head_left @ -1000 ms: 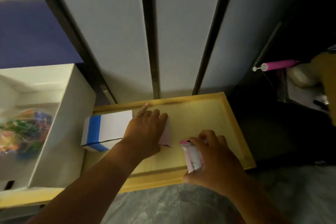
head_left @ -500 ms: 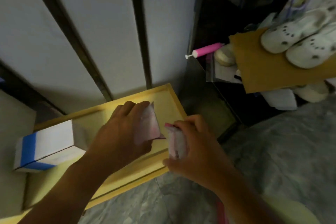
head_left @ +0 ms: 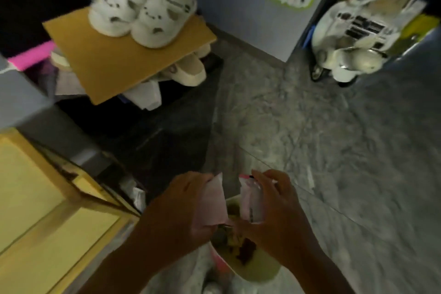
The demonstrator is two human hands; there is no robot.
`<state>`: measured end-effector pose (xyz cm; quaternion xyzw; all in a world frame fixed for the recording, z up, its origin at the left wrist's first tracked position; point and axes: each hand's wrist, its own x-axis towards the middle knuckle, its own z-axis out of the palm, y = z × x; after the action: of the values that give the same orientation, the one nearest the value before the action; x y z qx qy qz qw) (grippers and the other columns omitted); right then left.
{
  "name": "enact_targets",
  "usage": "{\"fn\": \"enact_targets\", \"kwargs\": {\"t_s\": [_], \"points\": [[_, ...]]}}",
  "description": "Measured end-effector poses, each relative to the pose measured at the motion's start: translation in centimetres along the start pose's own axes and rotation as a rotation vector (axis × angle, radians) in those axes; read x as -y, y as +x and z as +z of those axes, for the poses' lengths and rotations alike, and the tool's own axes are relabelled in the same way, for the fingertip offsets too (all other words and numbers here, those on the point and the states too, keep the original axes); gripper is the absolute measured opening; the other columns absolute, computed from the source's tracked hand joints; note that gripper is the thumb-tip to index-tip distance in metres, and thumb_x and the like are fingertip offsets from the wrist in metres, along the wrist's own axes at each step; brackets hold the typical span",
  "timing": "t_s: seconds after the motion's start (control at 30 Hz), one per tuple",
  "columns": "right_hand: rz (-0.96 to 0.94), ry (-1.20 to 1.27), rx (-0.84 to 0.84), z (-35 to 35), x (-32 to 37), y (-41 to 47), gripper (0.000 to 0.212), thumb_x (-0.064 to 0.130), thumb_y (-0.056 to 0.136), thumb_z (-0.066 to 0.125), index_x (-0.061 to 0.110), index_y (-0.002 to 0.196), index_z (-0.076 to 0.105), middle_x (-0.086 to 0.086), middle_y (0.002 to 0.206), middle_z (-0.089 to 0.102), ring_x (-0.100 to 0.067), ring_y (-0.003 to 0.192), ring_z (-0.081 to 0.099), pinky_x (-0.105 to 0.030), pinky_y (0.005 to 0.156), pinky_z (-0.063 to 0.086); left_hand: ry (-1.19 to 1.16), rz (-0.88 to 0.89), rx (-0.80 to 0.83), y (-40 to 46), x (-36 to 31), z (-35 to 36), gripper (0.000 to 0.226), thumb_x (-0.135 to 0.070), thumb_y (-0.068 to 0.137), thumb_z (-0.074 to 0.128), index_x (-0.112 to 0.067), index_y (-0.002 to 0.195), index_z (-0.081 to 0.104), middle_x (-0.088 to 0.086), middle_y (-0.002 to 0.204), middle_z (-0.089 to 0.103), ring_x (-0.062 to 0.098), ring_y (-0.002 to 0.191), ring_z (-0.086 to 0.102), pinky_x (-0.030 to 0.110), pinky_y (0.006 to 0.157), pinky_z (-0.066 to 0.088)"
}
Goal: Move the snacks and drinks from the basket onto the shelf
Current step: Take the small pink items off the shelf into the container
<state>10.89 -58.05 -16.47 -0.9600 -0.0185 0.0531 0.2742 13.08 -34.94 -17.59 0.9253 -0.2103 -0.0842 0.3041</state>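
Note:
My left hand (head_left: 181, 210) grips a pale pink snack packet (head_left: 213, 200), held upright low in the middle of the view. My right hand (head_left: 276, 207) grips a second pink-and-white packet (head_left: 250, 200) just to the right of it. Both packets hang above a pale yellow-green basket (head_left: 260, 270) on the floor, which holds dark mixed snacks (head_left: 236, 243). The yellow shelf (head_left: 35, 222) lies at the lower left, away from both hands.
A cardboard sheet (head_left: 119, 59) carries a pair of white fluffy slippers (head_left: 143, 9) at the upper left, with more shoes (head_left: 188, 71) under it. A white toy scooter (head_left: 353, 38) stands at the upper right. Grey marbled floor (head_left: 334, 138) fills the right side.
The view has swung right, from the yellow shelf to the floor and basket. Both hands have moved off the shelf with their packets and now hold them over the basket.

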Motion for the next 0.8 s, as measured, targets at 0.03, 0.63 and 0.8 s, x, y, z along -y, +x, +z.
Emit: {"fn": "enact_targets", "kwargs": {"t_s": [0.03,0.63,0.8], "points": [[0.030,-0.010,0.002,0.1,-1.9,-0.3,0.094,0.075,0.055,0.073,0.054,0.137,0.030,0.019,0.132,0.024,-0.007,0.116,0.037,-0.026,0.085,0.054,-0.032,0.012,0.028,1.3,-0.6,1.8,0.089,-0.059,0.070,0.075,-0.036,0.143,0.029,-0.018,0.135,0.036,0.003,0.123,0.037,0.018,0.095,0.041],[0.279,-0.085,0.326,10.4,-16.7,-1.5,0.109,0.074,0.063,0.066,0.037,0.149,0.011,0.011,0.161,0.014,-0.021,0.129,0.042,-0.038,0.097,0.047,0.094,-0.137,0.269,4.6,2.7,20.7,0.106,-0.058,0.074,0.072,-0.032,0.155,0.009,-0.010,0.165,-0.002,0.013,0.150,0.002,0.038,0.122,0.018],[0.146,-0.052,0.230,7.5,-12.3,0.5,0.078,0.078,0.073,0.038,0.045,0.143,0.030,0.020,0.153,0.033,-0.008,0.130,0.040,-0.034,0.097,0.048,0.030,-0.204,0.035,3.8,2.7,13.9,0.079,-0.071,0.086,0.048,-0.035,0.152,0.023,-0.015,0.159,0.021,0.006,0.144,0.021,0.032,0.117,0.025]]}}
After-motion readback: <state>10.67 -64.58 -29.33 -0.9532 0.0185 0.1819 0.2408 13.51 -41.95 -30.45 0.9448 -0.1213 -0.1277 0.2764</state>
